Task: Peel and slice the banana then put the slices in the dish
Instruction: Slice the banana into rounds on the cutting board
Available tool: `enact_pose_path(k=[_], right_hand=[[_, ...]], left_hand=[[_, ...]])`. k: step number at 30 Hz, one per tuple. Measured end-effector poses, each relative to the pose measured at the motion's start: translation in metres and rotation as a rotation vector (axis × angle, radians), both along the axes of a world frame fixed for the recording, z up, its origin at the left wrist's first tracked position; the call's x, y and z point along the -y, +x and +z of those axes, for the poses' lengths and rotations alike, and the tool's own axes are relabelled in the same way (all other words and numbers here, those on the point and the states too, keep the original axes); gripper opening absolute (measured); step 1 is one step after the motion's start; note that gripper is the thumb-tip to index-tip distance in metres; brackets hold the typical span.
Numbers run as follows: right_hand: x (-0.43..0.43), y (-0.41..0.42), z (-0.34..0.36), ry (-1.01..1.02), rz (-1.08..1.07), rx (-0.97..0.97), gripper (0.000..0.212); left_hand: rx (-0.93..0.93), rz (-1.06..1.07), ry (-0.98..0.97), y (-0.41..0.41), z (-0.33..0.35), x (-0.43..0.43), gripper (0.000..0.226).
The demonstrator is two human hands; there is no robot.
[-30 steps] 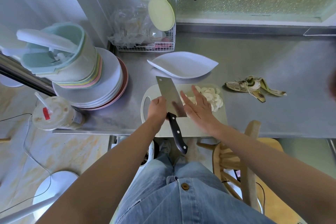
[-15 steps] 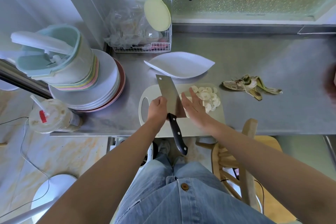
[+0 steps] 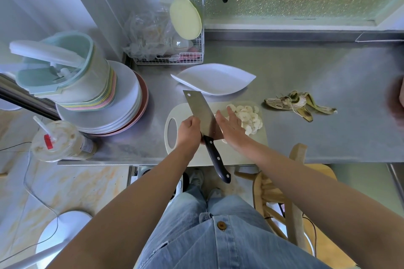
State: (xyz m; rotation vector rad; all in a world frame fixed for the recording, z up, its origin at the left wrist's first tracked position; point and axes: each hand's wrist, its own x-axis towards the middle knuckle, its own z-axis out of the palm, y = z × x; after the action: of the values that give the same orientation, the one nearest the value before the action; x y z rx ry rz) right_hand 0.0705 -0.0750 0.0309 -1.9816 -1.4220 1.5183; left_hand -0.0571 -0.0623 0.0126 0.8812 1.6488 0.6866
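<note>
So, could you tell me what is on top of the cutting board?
A pile of banana slices lies on the cutting board, with the cleaver gripped by the left hand. The open right hand covers some slices, and the blade hides whatever is beneath it.

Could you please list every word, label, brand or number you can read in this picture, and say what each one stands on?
No text here can actually be read.
Red sticker on the lid of the iced drink cup: too small and blurred to read.
Any print on the cup's side: too blurred to tell.
Cleaver blade: no visible marking.
White dish: no visible marking.
</note>
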Motion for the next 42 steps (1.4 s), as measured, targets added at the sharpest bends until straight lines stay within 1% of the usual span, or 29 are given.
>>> enact_pose_path(k=[4,7,8,10,12,13,14,16,17,19,21,23,25,27,28,31,33,35,38,42], right_hand=[[0.001,-0.002,0.002,0.02,0.064,0.017,0.054],[0.001,0.0,-0.004,0.084,0.174,0.018,0.058],[0.001,0.002,-0.005,0.127,0.182,-0.005,0.054],[0.0,0.006,-0.002,0.208,0.121,-0.053,0.037],[-0.001,0.01,-0.001,0.264,0.048,-0.025,0.028],[-0.002,0.012,-0.002,0.262,0.039,0.007,0.028],[-0.002,0.014,-0.003,0.234,0.06,0.04,0.037],[-0.001,0.019,-0.003,0.137,0.149,0.068,0.067],[0.0,0.021,-0.002,0.098,0.18,0.065,0.075],[0.001,0.026,0.001,0.058,0.193,0.042,0.08],[0.001,0.029,0.002,0.048,0.202,0.004,0.074],[0.002,0.03,0.001,0.035,0.172,-0.084,0.066],[0.001,0.032,0.001,0.051,0.091,-0.146,0.059],[-0.001,0.038,0.001,0.088,-0.01,-0.128,0.048],[-0.002,0.043,0.001,0.08,-0.061,-0.147,0.043],[-0.004,0.058,0.001,0.043,-0.189,-0.32,0.022],[-0.004,0.066,0.002,0.036,-0.246,-0.401,0.009],[-0.004,0.072,0.002,0.016,-0.29,-0.453,0.016],[-0.004,0.077,0.001,-0.034,-0.35,-0.466,0.024],[-0.002,0.081,-0.006,-0.073,-0.375,-0.46,0.024]], left_hand=[[-0.01,-0.015,0.005,0.001,0.0,0.0,0.022],[-0.019,0.004,0.0,-0.001,-0.001,-0.002,0.027],[-0.021,0.019,0.003,-0.002,-0.002,-0.003,0.028],[-0.032,0.043,0.007,-0.003,-0.002,-0.005,0.027],[-0.064,0.034,0.002,-0.002,0.001,-0.006,0.023],[-0.083,0.025,0.001,-0.001,0.003,-0.006,0.023],[-0.098,0.02,-0.002,0.0,0.003,-0.007,0.023],[-0.102,0.021,-0.011,0.004,0.003,-0.009,0.024],[-0.096,0.023,-0.011,0.006,0.001,-0.01,0.024],[-0.1,0.005,0.002,0.012,-0.002,-0.013,0.024],[-0.092,-0.019,0.012,0.019,0.0,-0.014,0.025],[-0.054,-0.04,0.035,0.026,0.002,-0.015,0.025],[-0.016,-0.053,0.047,0.032,0.005,-0.016,0.027],[0.041,-0.045,0.055,0.036,0.007,-0.017,0.031],[0.057,-0.042,0.058,0.038,0.008,-0.019,0.032],[0.041,-0.06,0.068,0.039,0.006,-0.022,0.034],[-0.012,-0.066,0.071,0.04,0.002,-0.026,0.034],[-0.073,-0.071,0.062,0.04,-0.004,-0.03,0.028],[-0.164,-0.131,0.055,0.039,-0.01,-0.032,0.025],[-0.25,-0.186,0.054,0.034,-0.014,-0.033,0.027]])
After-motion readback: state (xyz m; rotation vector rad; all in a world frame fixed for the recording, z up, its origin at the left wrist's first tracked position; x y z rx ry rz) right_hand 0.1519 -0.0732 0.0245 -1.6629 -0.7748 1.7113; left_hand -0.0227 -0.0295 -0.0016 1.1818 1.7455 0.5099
